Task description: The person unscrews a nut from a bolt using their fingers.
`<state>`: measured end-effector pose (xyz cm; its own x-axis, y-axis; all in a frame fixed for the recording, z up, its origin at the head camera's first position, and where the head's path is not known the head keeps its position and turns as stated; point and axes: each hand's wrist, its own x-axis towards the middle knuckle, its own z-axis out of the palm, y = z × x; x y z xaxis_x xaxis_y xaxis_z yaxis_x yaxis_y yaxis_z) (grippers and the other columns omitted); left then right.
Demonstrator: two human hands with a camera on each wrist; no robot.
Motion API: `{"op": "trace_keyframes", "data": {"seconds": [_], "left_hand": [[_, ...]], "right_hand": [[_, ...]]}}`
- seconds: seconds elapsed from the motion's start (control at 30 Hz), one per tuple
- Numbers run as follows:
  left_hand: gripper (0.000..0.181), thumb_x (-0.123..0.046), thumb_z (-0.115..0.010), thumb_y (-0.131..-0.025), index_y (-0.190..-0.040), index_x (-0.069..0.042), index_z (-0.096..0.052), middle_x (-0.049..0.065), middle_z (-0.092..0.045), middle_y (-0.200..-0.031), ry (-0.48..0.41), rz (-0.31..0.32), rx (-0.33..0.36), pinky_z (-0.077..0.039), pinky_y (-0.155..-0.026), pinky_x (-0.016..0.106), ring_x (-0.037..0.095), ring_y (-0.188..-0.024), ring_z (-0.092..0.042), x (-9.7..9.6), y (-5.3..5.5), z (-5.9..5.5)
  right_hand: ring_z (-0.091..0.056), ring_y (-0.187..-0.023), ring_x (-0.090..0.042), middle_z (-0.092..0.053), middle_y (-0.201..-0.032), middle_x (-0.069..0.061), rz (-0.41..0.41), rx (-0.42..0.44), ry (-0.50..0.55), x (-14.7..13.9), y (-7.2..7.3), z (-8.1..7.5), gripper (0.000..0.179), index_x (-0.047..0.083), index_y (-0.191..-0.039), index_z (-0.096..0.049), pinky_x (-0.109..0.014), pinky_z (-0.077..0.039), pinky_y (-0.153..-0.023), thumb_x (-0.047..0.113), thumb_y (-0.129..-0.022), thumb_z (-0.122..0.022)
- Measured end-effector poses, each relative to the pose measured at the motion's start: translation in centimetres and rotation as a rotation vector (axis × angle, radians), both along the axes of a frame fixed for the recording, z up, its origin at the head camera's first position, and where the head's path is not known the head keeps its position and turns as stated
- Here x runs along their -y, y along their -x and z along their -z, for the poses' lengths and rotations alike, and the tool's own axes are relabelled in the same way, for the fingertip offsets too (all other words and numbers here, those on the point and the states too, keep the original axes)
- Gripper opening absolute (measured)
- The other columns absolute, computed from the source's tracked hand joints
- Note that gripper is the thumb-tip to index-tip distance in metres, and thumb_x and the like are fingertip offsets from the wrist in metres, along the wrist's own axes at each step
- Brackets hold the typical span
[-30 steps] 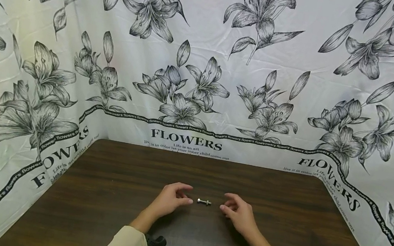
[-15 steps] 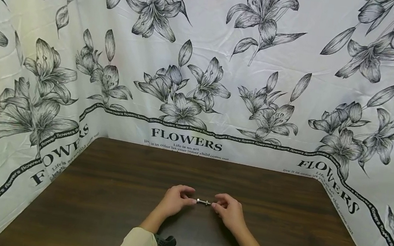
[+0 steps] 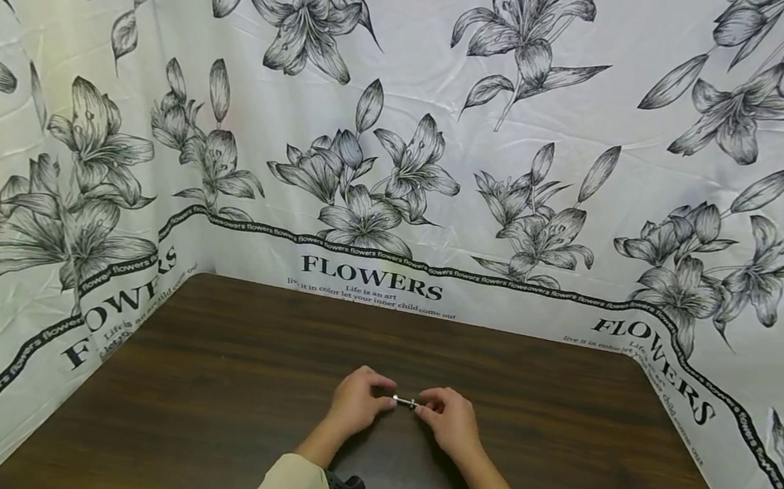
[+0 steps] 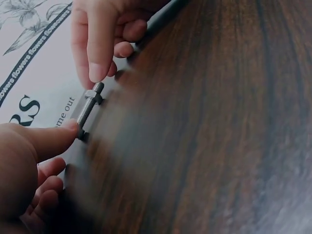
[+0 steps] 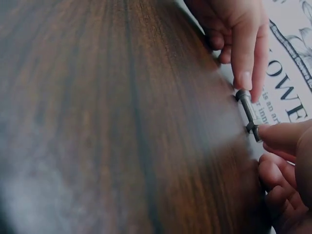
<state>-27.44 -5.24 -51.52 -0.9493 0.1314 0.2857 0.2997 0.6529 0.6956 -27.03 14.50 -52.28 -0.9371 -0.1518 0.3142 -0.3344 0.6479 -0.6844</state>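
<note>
Left of bolt (image 3: 403,401), left hand (image 3: 357,400) pinching head end (image 5: 241,94); right of bolt, right hand (image 3: 453,422) pinching threaded tip (image 4: 99,87), just beside nut (image 4: 90,94). Bolt bridges both, long axis left-right; neither hand nearer. Touching surface (image 3: 250,400) or lifted: cannot tell.

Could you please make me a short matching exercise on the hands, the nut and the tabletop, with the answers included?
Column 1
1. Left hand
2. Right hand
3. Nut
4. Tabletop

Column 2
A. Around the shank of the bolt, nearer its tip than its head
B. At the bolt's head end
C. Dark brown with a wood grain
D. At the bolt's tip end

Right pairs: 1-B, 2-D, 3-A, 4-C
</note>
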Motion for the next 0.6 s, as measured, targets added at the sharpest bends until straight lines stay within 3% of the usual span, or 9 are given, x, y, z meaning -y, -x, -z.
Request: {"op": "trace_keyframes", "data": {"seconds": [0.1,0.3,0.6], "left_hand": [[0.019,-0.021,-0.084,-0.076,-0.094,-0.018,-0.079,-0.005,-0.059,-0.089,0.04,-0.018,-0.002,-0.046,-0.072,0.034,0.017,-0.083,-0.059,-0.33,-0.1,-0.01],[0.013,-0.024,-0.084,-0.076,-0.087,-0.022,-0.079,-0.006,-0.054,-0.082,0.081,-0.064,0.03,-0.041,-0.064,0.03,0.013,-0.074,-0.052,-0.69,-0.29,-0.2],[0.011,-0.024,-0.083,-0.076,-0.086,-0.022,-0.079,-0.008,-0.055,-0.08,0.056,-0.058,-0.024,-0.043,-0.065,0.031,0.014,-0.076,-0.055,-0.59,-0.32,0.04]], "right_hand": [[-0.05,-0.062,-0.007,-0.053,-0.07,0.01,0.021,0.005,-0.023,0.09,-0.02,-0.06,0.012,0.012,-0.088,-0.073,-0.025,-0.043,-0.057,0.011,-0.079,-0.08],[-0.049,-0.063,-0.008,-0.053,-0.07,0.011,0.014,-0.019,-0.087,0.3,0.17,-0.05,0.008,0.014,-0.084,-0.074,-0.027,-0.042,-0.058,0.014,-0.079,-0.08],[-0.053,-0.068,-0.01,-0.059,-0.075,0.009,0.003,-0.009,-0.073,0.28,0.13,-0.35,0.007,0.016,-0.08,-0.073,-0.029,-0.045,-0.063,0.012,-0.08,-0.079]]}}
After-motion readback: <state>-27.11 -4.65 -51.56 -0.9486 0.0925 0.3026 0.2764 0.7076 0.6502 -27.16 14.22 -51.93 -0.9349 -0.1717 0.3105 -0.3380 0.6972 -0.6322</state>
